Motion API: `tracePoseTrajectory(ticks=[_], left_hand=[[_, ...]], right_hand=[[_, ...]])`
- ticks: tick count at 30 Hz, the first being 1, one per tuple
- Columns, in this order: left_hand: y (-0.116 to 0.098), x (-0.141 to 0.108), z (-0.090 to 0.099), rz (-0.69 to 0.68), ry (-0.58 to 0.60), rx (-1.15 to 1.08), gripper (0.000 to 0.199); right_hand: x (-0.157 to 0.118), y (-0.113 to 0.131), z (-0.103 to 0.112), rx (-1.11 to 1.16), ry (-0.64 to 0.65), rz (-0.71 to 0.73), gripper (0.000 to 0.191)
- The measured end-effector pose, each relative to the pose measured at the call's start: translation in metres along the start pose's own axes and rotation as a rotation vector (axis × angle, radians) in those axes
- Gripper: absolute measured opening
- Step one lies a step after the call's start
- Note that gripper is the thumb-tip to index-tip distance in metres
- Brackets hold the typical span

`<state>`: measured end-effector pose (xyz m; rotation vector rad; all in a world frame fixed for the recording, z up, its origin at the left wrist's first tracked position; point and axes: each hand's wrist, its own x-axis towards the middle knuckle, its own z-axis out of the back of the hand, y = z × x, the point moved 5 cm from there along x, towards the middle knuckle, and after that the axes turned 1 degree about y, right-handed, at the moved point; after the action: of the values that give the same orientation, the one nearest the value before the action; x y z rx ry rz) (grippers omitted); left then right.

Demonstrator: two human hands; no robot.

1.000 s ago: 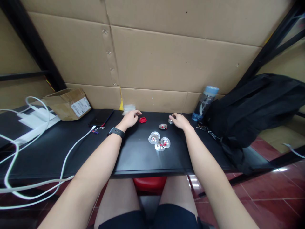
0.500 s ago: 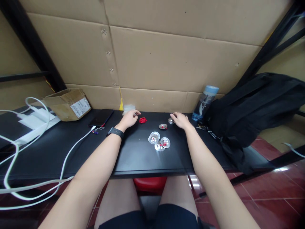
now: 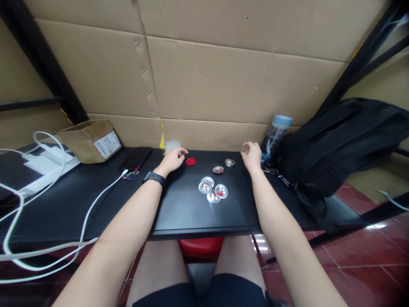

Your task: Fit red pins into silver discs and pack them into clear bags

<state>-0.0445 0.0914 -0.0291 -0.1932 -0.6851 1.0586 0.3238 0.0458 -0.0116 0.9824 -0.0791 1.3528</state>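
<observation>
My left hand [image 3: 174,159], with a dark watch on its wrist, rests at the back of the black desk, fingers loosely curved and apart. A small pile of red pieces [image 3: 191,161] lies just right of it, and a clear plastic container [image 3: 172,145] stands partly hidden behind it. My right hand [image 3: 252,157] is near the cardboard wall, thumb and fingers apart in a curve; I make out nothing held. To its left sits a round metal piece [image 3: 229,162]. A shiny metal disc with red on it [image 3: 218,169] lies nearer, and several clear-rimmed discs [image 3: 206,185] overlap in front.
A blue-lidded water bottle [image 3: 276,134] and a black backpack [image 3: 348,149] stand on the right. On the left are an open cardboard box [image 3: 91,140], a dark phone [image 3: 134,158] and looping white cables [image 3: 89,215]. A cardboard wall [image 3: 204,85] closes the back.
My right hand has moved right, off the round metal piece, which now shows in full. My left hand and the discs have stayed in place.
</observation>
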Motion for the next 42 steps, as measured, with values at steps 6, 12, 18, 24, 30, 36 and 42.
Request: tracePoseTrajectory(ticks=[6,12,18,24,30,36,42], left_hand=[[-0.002,-0.001,0.001,-0.003,0.003,-0.010,0.033],[-0.003,-0.001,0.000,-0.019,0.007,-0.005,0.031],[-0.004,-0.001,0.000,-0.021,0.017,-0.006,0.028],[-0.009,-0.003,0.001,-0.029,0.010,0.005,0.027],[-0.013,-0.003,0.002,-0.040,-0.016,-0.004,0.026],[-0.028,-0.004,0.001,-0.094,-0.035,-0.002,0.025],[-0.068,-0.012,-0.012,-0.274,0.169,-0.130,0.025]], right_hand=[[0.004,0.001,-0.001,0.200,-0.037,-0.010,0.025],[0.004,0.007,0.004,0.225,-0.073,0.039,0.025],[0.000,0.017,0.012,0.160,-0.067,0.081,0.043],[-0.024,0.056,-0.023,0.104,0.578,0.384,0.031],[-0.047,0.072,-0.042,-0.071,0.869,0.415,0.035],[-0.045,0.072,-0.041,-0.016,0.842,0.370,0.018],[-0.043,0.089,-0.033,0.333,0.685,0.517,0.011]])
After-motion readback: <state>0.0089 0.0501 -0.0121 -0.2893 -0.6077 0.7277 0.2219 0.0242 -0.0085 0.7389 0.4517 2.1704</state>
